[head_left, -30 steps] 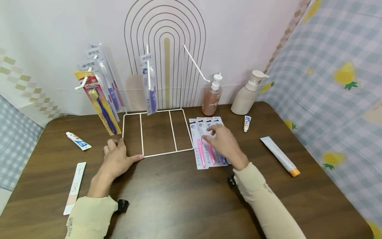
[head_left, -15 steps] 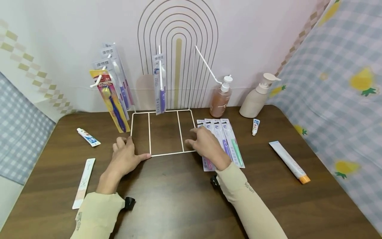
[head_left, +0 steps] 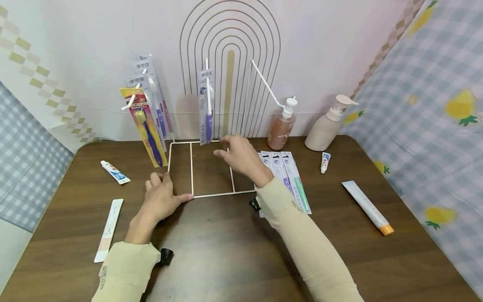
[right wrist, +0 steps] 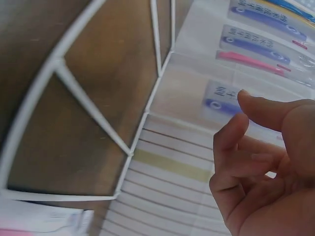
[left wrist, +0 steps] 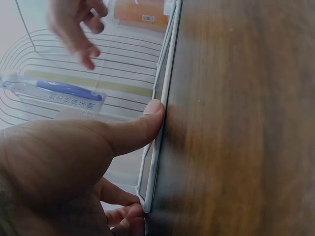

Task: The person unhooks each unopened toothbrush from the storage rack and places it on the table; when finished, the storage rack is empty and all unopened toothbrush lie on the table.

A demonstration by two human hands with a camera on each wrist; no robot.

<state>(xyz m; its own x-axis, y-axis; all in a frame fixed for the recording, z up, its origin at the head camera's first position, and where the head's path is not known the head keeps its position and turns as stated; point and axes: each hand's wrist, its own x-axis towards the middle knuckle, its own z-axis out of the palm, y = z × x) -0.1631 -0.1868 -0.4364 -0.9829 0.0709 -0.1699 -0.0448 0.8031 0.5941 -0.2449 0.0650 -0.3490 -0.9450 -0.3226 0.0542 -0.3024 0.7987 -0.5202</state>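
Observation:
My left hand [head_left: 160,199] grips the front left corner of a white wire display rack [head_left: 215,195], thumb along the front wire and fingers at the side. My right hand [head_left: 245,157] is raised over the rack's right part, fingers loosely bent and holding nothing. Just left of its fingertips, a packaged purple toothbrush [head_left: 209,126] hangs from the middle hook. Several packs hang on the left hook, a red-and-yellow toothbrush pack [head_left: 152,140] foremost. Right of the rack, toothbrush packs [head_left: 299,184] lie in a row, partly hidden by my right forearm.
A pink pump bottle [head_left: 281,128] and a beige pump bottle [head_left: 322,130] stand at the back right. Toothpaste tubes lie on both sides, including an orange-capped tube [head_left: 367,207]. A long white packet [head_left: 109,230] lies at left. The rack's right hook [head_left: 266,84] juts forward.
My right hand has moved left and away from me, from the row of toothbrush packs to near the middle hook. The left hand keeps its grip on the rack corner. The head view has shifted.

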